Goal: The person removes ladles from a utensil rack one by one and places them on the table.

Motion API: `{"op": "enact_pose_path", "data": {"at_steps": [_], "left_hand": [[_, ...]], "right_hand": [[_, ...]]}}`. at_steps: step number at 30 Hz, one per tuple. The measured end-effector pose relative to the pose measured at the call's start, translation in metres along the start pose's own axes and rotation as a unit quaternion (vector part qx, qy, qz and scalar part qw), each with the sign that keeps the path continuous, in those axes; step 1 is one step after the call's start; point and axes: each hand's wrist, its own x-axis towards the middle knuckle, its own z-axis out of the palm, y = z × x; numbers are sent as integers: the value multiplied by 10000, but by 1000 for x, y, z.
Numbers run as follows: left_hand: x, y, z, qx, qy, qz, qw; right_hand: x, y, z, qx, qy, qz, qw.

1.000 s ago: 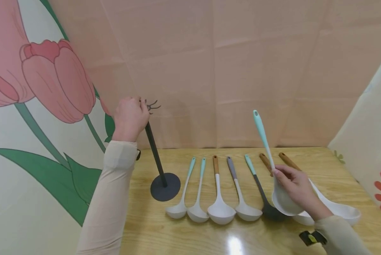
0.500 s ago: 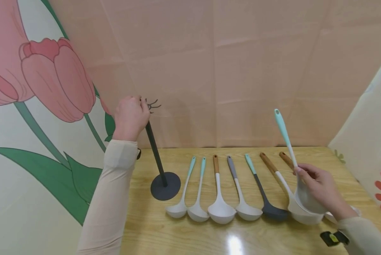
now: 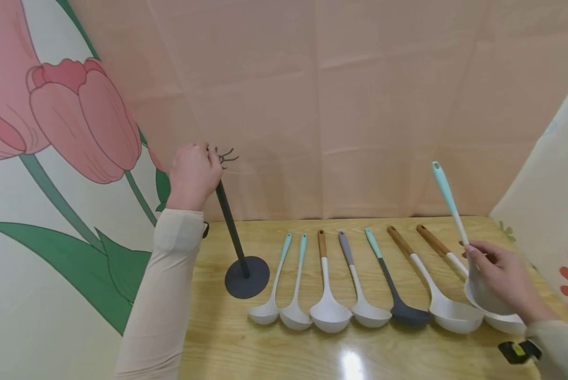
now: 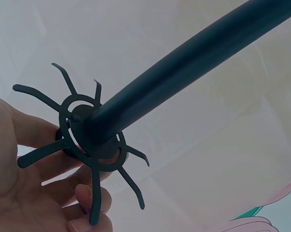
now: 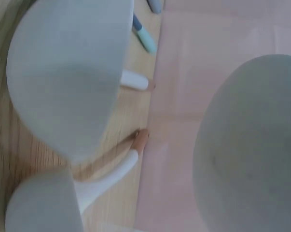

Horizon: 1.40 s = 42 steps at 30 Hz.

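My left hand (image 3: 193,177) holds the top of a black utensil stand (image 3: 232,232), which stands upright on a round base. In the left wrist view its ring of curved hooks (image 4: 96,193) shows, with fingers bent around it. Raised at the right, my right hand (image 3: 507,279) pinches a white ladle with a teal handle (image 3: 446,192) by its lower stem, handle end up. Its bowl (image 5: 251,145) fills the right side of the right wrist view. Beneath it lies a white ladle with a wooden handle (image 3: 433,240), its bowl partly hidden by the hand and held ladle.
Several more ladles lie in a row on the wooden table (image 3: 265,356), handles pointing back: a black one with teal handle (image 3: 398,303), one with grey handle (image 3: 345,248), a wood-handled one (image 3: 330,311). A pink cloth backdrop (image 3: 359,105) rises behind; flowered panels flank the sides.
My right hand has moved to the right with the teal-handled ladle, uncovering the two wood-handled ladles more. My left hand stays on the stand.
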Motion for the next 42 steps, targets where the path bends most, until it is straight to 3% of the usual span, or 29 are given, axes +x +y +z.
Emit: {"op": "enact_pose_path", "data": {"at_steps": [19,33,42], "left_hand": [[0,1,4,-23,29,-29,10000],[-2,0,2,-23,41,-82,10000],[-2,-1,2,28,28,-35,10000]], "right_hand": [[13,58,-41,-1118,-391,587,9912],[12,93,-49,-1581,-657,1237,9774],[10,102,-53,-1688,-837,1221,9745]]}}
